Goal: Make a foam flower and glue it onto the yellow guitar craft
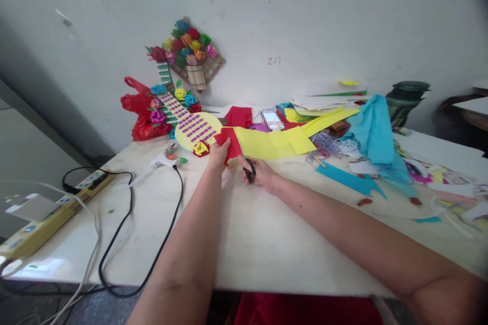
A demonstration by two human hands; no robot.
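My left hand is closed on a folded piece of red paper above the table. In my right hand is a pair of scissors with black handles, close to the red paper's lower right edge. The scissor blades are mostly hidden by the fingers and paper. Behind both hands lies a creased strip of yellow paper. Left of my left hand rests a yellow guitar-shaped craft with purple strips, and a red and yellow paper flower sits at its lower edge.
A glue gun with a black cord lies at left, near a yellow power strip. Paper flowers in a stick holder lean on the wall. Blue paper, white yarn, a phone and scraps cover the right and back.
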